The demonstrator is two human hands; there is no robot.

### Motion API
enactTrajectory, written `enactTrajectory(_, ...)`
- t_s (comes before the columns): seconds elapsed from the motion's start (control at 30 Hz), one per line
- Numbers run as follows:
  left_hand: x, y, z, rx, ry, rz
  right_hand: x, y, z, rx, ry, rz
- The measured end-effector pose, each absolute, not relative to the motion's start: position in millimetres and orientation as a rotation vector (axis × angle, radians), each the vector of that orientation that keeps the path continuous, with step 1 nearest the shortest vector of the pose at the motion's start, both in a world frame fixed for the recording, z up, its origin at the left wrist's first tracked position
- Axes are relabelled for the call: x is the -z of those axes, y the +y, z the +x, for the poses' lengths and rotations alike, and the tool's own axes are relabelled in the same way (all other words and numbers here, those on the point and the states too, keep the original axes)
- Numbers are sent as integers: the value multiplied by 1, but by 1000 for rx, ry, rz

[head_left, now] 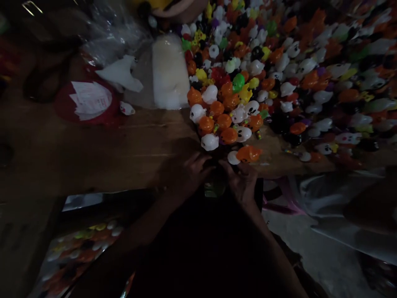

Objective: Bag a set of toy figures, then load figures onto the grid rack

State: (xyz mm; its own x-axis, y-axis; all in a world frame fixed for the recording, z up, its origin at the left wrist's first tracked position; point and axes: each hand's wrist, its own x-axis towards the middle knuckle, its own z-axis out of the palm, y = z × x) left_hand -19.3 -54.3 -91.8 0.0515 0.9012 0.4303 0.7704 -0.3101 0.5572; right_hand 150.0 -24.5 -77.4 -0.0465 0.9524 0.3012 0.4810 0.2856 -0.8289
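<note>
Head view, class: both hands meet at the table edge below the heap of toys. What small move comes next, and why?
Probably the right hand reaches up for the orange pumpkin toy. It lies nearest, loose at the heap's front, while the left hand steadies something small and dim between them.

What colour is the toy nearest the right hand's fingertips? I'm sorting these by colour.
Orange, a pumpkin toy just above the right hand; the head view shows it.

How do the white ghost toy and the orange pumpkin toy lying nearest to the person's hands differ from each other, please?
The white ghost toy is white with dark eye marks; the orange pumpkin toy is orange. The ghost lies beyond the left hand, the pumpkin just beyond the right hand. The pumpkin looks wider and more blurred. Both are small, rounded, and rest on the wooden table.
</note>
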Motion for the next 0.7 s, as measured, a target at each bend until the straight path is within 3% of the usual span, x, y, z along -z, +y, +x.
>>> enactTrajectory(0.1,95,-53,-16,-938,1847,2125,78,-23,142,-672,-1798,-1290)
enactTrajectory(0.7,82,-51,-16,-900,1790,2118,103,-16,139,-380,-1996,-1343)
